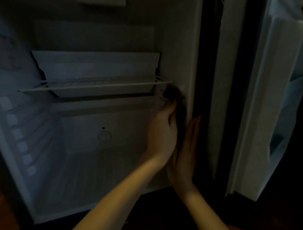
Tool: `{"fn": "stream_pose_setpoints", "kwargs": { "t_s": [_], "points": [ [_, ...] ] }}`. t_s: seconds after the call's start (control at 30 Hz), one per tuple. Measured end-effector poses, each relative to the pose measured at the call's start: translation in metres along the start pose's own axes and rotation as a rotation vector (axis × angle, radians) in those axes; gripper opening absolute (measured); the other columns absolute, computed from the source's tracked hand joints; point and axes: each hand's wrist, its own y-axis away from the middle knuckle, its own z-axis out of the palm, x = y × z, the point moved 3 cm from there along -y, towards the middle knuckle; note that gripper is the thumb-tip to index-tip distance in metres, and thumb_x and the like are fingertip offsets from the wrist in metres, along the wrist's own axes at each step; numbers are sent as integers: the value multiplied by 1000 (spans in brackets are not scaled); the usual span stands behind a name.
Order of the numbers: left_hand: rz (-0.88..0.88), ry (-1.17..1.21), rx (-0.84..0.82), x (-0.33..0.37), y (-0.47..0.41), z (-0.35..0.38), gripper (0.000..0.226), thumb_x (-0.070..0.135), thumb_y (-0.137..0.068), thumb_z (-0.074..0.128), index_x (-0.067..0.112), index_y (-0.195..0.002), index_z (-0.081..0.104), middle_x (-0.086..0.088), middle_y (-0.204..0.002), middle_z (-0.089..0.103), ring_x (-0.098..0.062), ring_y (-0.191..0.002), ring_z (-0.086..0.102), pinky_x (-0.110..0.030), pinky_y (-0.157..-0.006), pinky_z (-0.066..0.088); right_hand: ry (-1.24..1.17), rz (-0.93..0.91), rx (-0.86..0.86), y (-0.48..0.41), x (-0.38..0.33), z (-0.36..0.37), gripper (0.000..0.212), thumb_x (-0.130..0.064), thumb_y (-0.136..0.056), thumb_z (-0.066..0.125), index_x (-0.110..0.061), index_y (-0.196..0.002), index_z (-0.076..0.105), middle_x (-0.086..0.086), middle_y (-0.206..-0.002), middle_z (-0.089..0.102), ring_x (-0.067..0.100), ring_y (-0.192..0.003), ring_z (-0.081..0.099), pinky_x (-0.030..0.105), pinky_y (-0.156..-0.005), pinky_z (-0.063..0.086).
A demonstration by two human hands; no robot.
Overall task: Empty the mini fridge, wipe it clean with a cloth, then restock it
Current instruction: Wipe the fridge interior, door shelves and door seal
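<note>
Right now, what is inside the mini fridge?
Inside the mini fridge only a wire shelf and a white tray show, no food. The left hand holds a dark cloth against the right wall; the wall behind it and the right hand is covered.

What looks like reddish-brown wooden floor shows dimly at the lower left edge.
</note>
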Motion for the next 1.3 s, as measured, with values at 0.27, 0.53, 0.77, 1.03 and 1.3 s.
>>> {"fn": "stream_pose_setpoints", "kwargs": {
  "t_s": [0.27, 0.53, 0.77, 1.03, 1.3],
  "points": [
    [-267, -97, 48, -51, -55, 5, 25, 7, -96, 45, 4, -99, 71, -14, -98, 71, -22, -87, 63, -19, -64, 37, 44, -259, 133, -55, -5, 5, 49, -14, -99, 25, 7, -144, 27, 1, -157, 18, 12, -149, 7, 27, -120, 7],
    [-43, -224, -112, 10, -18, -11, 25, 16, -88, 50, 14, -94, 74, -7, -83, 73, -24, -78, 67, -36, -64, 48, -29, -254, 140, -52, 0, 9, 49, -22, -102, 35, -5, -147, 23, -16, -161, 3, 15, -148, 13, 31, -121, 12],
    [-173, -253, -97, -29, -52, -7, 24, 9, -93, 47, 8, -95, 71, -11, -93, 71, -28, -88, 66, -38, -73, 51, -25, -209, 142, -52, -1, 9, 50, -31, -106, 15, -2, -145, 25, 2, -156, 21, 13, -148, 12, 33, -121, 14],
    [-145, -316, -30, -64, -66, -4, 27, 12, -84, 43, 2, -82, 68, -19, -85, 70, -33, -80, 65, -38, -64, 46, 12, -270, 151, -49, -1, 7, 47, -14, -102, 20, -2, -146, 26, -11, -162, 7, 19, -148, 16, 31, -121, 12],
    [41, 23, 51, 8, 2, 3, 44, 1, -87, 49, 10, -128, 60, 2, -130, 61, -5, -124, 53, -18, -108, 36, 5, -202, 93, -49, 7, 10, 52, -39, -106, 20, -10, -149, 22, -4, -161, 13, 9, -148, 10, 28, -120, 11]
  ]
}}
